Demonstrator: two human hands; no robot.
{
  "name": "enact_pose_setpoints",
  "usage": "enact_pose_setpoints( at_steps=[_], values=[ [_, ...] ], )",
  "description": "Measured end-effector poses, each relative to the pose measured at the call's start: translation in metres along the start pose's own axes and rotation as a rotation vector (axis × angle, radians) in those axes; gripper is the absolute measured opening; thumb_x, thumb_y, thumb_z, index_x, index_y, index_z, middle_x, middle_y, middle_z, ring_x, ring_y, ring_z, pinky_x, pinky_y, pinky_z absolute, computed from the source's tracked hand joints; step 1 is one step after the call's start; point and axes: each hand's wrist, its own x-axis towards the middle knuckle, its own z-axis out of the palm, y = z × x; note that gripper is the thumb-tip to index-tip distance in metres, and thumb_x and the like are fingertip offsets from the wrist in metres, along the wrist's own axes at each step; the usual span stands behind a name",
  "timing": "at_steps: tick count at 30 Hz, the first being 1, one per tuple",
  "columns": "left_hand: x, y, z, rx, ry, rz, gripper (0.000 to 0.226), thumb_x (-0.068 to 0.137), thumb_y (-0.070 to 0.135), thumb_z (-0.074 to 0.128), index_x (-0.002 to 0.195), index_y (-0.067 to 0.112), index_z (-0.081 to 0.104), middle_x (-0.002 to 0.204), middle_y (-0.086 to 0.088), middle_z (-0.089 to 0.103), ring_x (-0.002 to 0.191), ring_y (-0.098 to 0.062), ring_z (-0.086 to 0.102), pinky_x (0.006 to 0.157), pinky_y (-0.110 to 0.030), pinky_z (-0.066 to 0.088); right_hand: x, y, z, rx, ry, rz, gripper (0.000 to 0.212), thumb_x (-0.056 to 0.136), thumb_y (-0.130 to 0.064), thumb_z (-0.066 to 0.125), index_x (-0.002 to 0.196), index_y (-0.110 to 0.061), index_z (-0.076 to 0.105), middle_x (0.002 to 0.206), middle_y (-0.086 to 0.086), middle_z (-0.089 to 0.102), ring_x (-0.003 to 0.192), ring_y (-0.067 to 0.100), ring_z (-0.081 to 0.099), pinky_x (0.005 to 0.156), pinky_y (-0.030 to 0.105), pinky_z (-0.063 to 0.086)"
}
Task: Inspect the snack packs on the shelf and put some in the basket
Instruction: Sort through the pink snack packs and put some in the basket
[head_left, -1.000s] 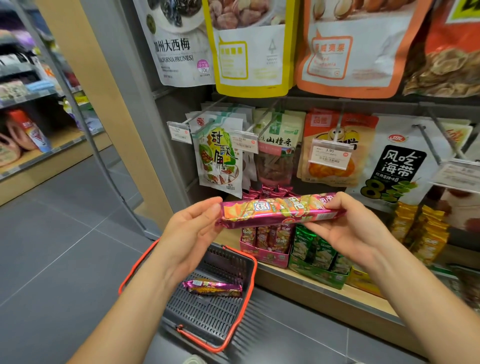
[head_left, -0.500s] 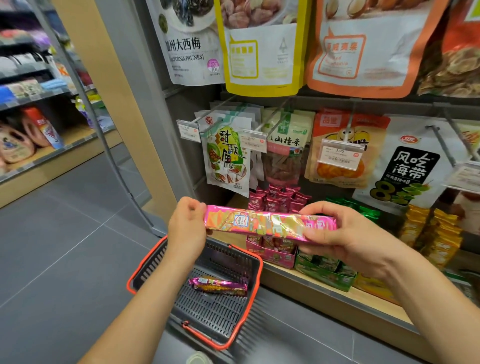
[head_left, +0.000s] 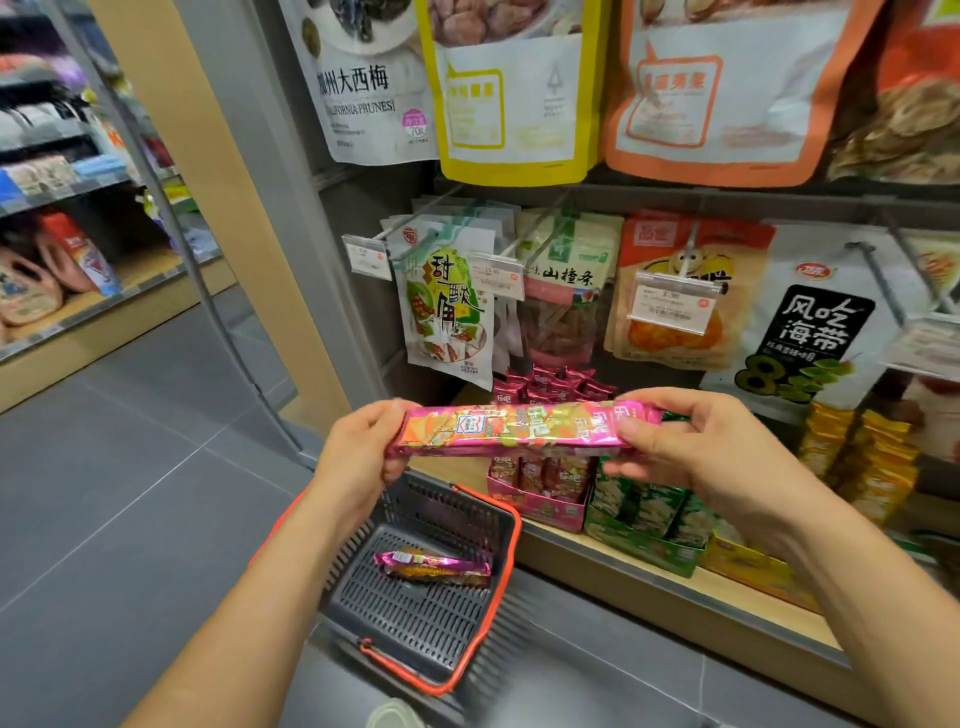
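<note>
I hold a long pink snack pack level in front of the shelf, one hand at each end. My left hand grips its left end and my right hand pinches its right end between thumb and fingers. Below, a dark grey basket with a red rim stands on the floor against the shelf base. One similar pink pack lies inside it. Behind the held pack, a pink display box of the same packs sits on the wooden shelf.
A green display box and yellow packs stand to the right on the shelf. Bags of dried fruit hang on pegs above, with price tags. Grey tiled floor lies to the left; another shelf unit stands far left.
The pack has been turned over in my hands and lowered slightly; my left hand went from an open palm at its end to a curled grip. The view shifted left, so the basket sits further right.
</note>
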Motion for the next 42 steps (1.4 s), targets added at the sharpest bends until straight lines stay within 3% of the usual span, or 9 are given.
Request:
enact_pose_setpoints(
  at_steps=[6, 13, 16, 20, 23, 26, 35, 37, 42],
  values=[
    [-0.005, 0.000, -0.007, 0.129, -0.179, 0.091, 0.029, 0.062, 0.049, 0.082, 0.073, 0.027, 0.069, 0.070, -0.007, 0.071, 0.063, -0.016, 0.059, 0.054, -0.022, 0.044, 0.005, 0.004, -0.002, 0.129, 0.228, -0.019, 0.019, 0.079, -0.009, 0.074, 0.097, -0.004, 0.069, 0.083, 0.016, 0.075, 0.074, 0.029, 0.074, 0.056, 0.020, 0.057],
    [-0.011, -0.028, 0.012, 0.708, -0.224, 0.039, 0.029, 0.078, 0.023, 0.081, 0.073, 0.010, 0.056, 0.059, -0.004, 0.071, 0.052, -0.017, 0.068, 0.056, -0.035, 0.056, 0.012, 0.010, 0.005, -0.125, 0.343, -0.142, 0.006, 0.087, -0.013, 0.071, 0.084, -0.013, 0.076, 0.073, 0.007, 0.075, 0.068, 0.016, 0.072, 0.054, 0.019, 0.055],
    [-0.020, -0.041, 0.025, 0.938, -0.327, 0.016, 0.031, 0.083, 0.038, 0.074, 0.074, 0.016, 0.056, 0.062, 0.001, 0.071, 0.061, -0.014, 0.069, 0.067, -0.037, 0.056, 0.014, 0.009, 0.010, -0.398, 0.339, -0.285, 0.008, 0.085, -0.017, 0.073, 0.078, -0.020, 0.077, 0.071, 0.002, 0.074, 0.066, 0.014, 0.071, 0.056, 0.023, 0.057],
    [-0.024, -0.045, 0.038, 1.459, -0.403, 0.284, 0.037, 0.090, 0.058, 0.053, 0.093, 0.022, 0.061, 0.092, 0.000, 0.069, 0.092, -0.024, 0.064, 0.074, -0.034, 0.049, 0.015, 0.012, 0.021, -0.639, 0.320, -0.351, 0.010, 0.077, -0.026, 0.080, 0.072, -0.032, 0.075, 0.071, -0.013, 0.070, 0.072, 0.002, 0.065, 0.068, 0.027, 0.053],
    [-0.023, -0.027, 0.050, 1.127, -0.426, 0.353, 0.048, 0.085, 0.060, 0.058, 0.126, 0.036, 0.052, 0.108, 0.015, 0.063, 0.095, -0.006, 0.059, 0.079, -0.025, 0.047, 0.016, 0.015, 0.030, -0.770, 0.297, -0.367, 0.017, 0.073, -0.030, 0.083, 0.066, -0.033, 0.068, 0.073, -0.016, 0.067, 0.072, -0.001, 0.061, 0.070, 0.025, 0.049],
    [-0.027, -0.013, 0.066, 0.878, -0.402, 0.431, 0.054, 0.076, 0.066, 0.057, 0.124, 0.047, 0.044, 0.089, 0.020, 0.058, 0.079, 0.002, 0.056, 0.068, -0.016, 0.046, 0.018, 0.019, 0.036, -0.872, 0.240, -0.432, 0.017, 0.073, -0.030, 0.083, 0.069, -0.024, 0.068, 0.077, -0.012, 0.061, 0.075, 0.003, 0.058, 0.072, 0.029, 0.051],
    [-0.026, -0.003, 0.062, 0.974, -0.465, 0.467, 0.049, 0.079, 0.045, 0.074, 0.122, 0.045, 0.049, 0.073, 0.030, 0.057, 0.069, 0.014, 0.053, 0.054, -0.008, 0.034, 0.032, 0.008, 0.017, -0.476, -0.251, -0.052, 0.014, 0.088, -0.012, 0.069, 0.092, -0.023, 0.077, 0.087, 0.000, 0.076, 0.081, 0.014, 0.072, 0.072, 0.030, 0.059],
    [-0.024, 0.000, 0.058, 0.999, -0.476, 0.408, 0.042, 0.078, 0.044, 0.074, 0.116, 0.040, 0.056, 0.068, 0.029, 0.059, 0.063, 0.013, 0.055, 0.053, -0.009, 0.035, 0.046, 0.012, 0.014, -0.426, -0.150, -0.040, 0.010, 0.090, -0.013, 0.067, 0.092, -0.019, 0.075, 0.085, 0.003, 0.076, 0.076, 0.016, 0.073, 0.068, 0.032, 0.061],
    [-0.009, 0.015, 0.047, 0.955, -0.358, 0.256, 0.028, 0.072, 0.042, 0.073, 0.096, 0.037, 0.059, 0.075, 0.015, 0.069, 0.066, 0.000, 0.064, 0.064, -0.026, 0.053, 0.086, 0.042, 0.009, -1.229, 0.204, -0.265, 0.023, 0.094, -0.025, 0.058, 0.115, -0.026, 0.067, 0.113, -0.001, 0.066, 0.108, 0.019, 0.060, 0.090, 0.036, 0.051]
  ],
)
